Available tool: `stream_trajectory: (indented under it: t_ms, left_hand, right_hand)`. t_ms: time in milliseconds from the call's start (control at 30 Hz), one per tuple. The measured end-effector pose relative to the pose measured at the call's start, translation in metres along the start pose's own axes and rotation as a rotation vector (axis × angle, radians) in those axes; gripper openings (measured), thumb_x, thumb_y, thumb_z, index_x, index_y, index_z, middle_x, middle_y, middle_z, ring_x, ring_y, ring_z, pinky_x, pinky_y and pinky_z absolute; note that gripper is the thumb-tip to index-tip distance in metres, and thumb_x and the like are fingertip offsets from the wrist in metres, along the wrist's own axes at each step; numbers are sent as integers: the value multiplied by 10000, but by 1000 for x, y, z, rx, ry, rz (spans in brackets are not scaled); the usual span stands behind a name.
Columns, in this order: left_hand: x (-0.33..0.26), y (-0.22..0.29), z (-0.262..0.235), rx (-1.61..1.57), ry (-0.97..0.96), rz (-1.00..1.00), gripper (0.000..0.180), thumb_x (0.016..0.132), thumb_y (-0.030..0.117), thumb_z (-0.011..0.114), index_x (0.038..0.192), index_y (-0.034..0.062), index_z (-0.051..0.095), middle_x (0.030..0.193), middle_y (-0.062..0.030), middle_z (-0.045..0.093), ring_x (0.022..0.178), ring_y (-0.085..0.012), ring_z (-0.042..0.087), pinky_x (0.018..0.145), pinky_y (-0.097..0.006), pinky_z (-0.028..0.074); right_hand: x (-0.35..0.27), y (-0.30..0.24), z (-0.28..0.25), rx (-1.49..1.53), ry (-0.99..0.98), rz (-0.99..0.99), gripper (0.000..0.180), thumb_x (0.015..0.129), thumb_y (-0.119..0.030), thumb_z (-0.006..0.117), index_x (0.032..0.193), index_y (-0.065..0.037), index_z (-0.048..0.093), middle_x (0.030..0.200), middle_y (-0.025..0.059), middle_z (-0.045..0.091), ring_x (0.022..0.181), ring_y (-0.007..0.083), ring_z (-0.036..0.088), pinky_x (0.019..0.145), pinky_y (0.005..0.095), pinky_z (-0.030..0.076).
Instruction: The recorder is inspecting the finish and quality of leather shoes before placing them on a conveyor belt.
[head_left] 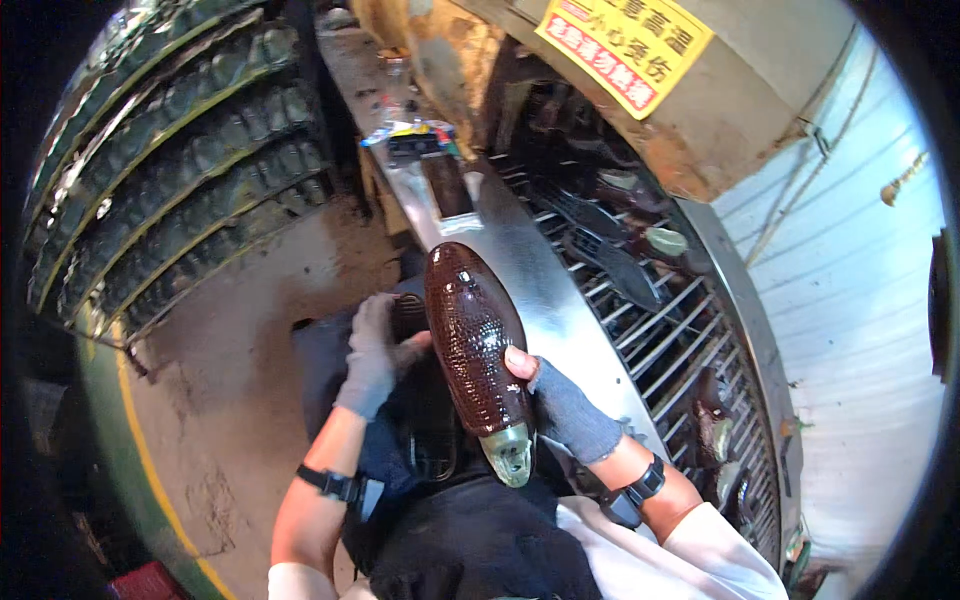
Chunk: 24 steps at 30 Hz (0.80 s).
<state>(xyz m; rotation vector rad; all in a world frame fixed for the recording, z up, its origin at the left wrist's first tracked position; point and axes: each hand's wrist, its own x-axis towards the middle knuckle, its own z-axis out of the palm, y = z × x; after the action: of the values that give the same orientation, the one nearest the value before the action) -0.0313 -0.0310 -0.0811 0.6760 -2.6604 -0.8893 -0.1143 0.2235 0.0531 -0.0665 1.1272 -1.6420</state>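
Observation:
A glossy dark brown shoe upper (470, 330), grained like reptile skin, is stretched over a last in front of my body. Its rounded toe points away, and the greenish heel end of the last (508, 455) shows nearest me. My right hand (570, 405) grips it from the right, thumb pressed on the side and the other fingers hidden underneath. To its left, my left hand (375, 350) closes on a dark ribbed shoe sole (408, 314), largely hidden behind the upper and against my dark apron. Both hands wear grey gloves with bare thumb tips on the right.
A metal ledge (560, 345) runs beside a barred rack (670, 350) on the right, where black soles (610, 265) and more lasted uppers (712, 420) lie. A hooded machine (740, 80) bears a yellow warning sign (625, 45). Shelves of dark items (200, 150) stand left.

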Motion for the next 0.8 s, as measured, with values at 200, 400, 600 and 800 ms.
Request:
stream_trajectory:
  t_ms: [200, 400, 600, 800]
  left_hand:
    - [3, 16, -50, -1525, -230, -326, 584, 1018, 444, 696, 1425, 27, 675, 1183, -32, 743, 1015, -117, 689, 912, -290, 551]
    - [1, 36, -83, -1594, -68, -39, 685, 1150, 571, 400, 1615, 73, 468, 1440, -170, 661, 1260, -209, 652, 1119, -357, 517]
    - [-12, 39, -87, -1524, -130, -3, 771, 1126, 632, 402, 1629, 48, 418, 1450, -226, 640, 1254, -265, 660, 1064, -400, 579]
    - [-16, 49, -93, -1425, -199, 42, 856, 1088, 678, 455, 1645, 31, 386, 1452, -253, 632, 1275, -282, 657, 1071, -408, 586]
  right_hand:
    - [-2, 3, -18, 55, 108, -39, 788, 1013, -620, 669, 1452, 27, 575, 1219, 235, 747, 992, 350, 784, 883, 462, 670]
    - [42, 47, 2, 147, -47, 39, 851, 1020, -690, 602, 1488, 17, 537, 1264, 227, 734, 1042, 333, 781, 947, 466, 657]
    - [46, 71, 16, -14, -151, 43, 767, 1071, -648, 549, 1489, -4, 556, 1319, 142, 729, 1115, 210, 752, 987, 347, 622]
    - [47, 66, 12, -64, -159, 37, 782, 1074, -682, 517, 1453, -3, 596, 1282, 117, 742, 1070, 164, 752, 917, 285, 622]
